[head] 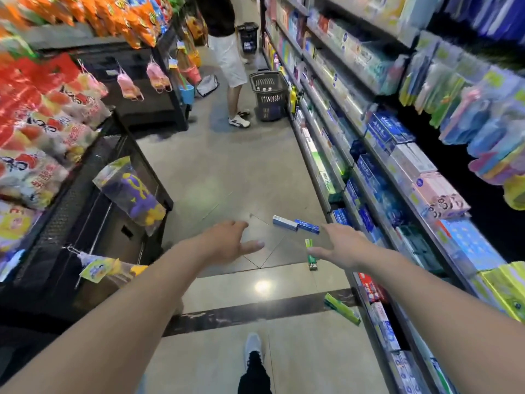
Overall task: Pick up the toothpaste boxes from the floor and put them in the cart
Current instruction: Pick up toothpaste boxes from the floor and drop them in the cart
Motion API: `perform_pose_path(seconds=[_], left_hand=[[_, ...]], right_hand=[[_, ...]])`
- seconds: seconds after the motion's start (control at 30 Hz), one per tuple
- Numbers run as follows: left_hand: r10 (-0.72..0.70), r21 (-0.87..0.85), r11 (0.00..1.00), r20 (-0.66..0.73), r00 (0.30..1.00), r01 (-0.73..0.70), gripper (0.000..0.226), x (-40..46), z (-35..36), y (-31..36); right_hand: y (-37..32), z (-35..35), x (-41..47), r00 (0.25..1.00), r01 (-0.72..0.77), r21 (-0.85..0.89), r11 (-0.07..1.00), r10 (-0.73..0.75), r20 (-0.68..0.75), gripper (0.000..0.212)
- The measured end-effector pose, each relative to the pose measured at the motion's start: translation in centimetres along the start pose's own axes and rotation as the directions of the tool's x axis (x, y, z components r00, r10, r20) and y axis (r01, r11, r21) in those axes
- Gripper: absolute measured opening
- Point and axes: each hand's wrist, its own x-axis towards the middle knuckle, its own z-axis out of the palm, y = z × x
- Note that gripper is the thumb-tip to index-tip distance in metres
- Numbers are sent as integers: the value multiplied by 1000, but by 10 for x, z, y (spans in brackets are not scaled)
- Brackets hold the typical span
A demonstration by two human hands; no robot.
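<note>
Four toothpaste boxes lie on the floor (227,177): white box (285,222) and blue box (307,225) just beyond our spread, empty fingers, green box (310,253) beside our right hand (339,247), another green box (341,308) nearer us. We judge our left hand (227,241) and right are reaching; next we must stoop and grasp. The basket (269,95) stands well beyond.

white-blue toothpaste box (285,222), blue box (307,226), two green boxes (311,253) (342,308); grey floor (233,172), dark stripe (255,314).

Snack bags (42,115) on left rack, stocked shelves (397,155) right, bystander's legs (231,69), hanging toys (129,86)
</note>
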Motion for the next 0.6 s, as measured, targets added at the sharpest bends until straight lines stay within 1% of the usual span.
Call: perform_pose_path(seconds=[0.27,0.37,0.47,0.5,0.6], left_hand=[[113,40,993,37,993,-114,88,135,-88,-45],[145,63,987,69,987,-149,87,177,-110,-49],[157,95,981,103,982,-167,89,219,-126,-47],[160,101,980,113,981,-172,89,234,-131,-45],[168,131,973,146,975,-188,85,276,-143,-35]], right_hand=[[-29,-52,120,996,-90,47,995,90,7,83],[-32,-71,156,993,-119,55,991,119,12,75],[-22,-82,193,990,-141,40,989,141,12,59],[-18,-84,205,989,-149,42,988,148,12,58],[-1,-86,244,986,-168,64,984,168,16,73]])
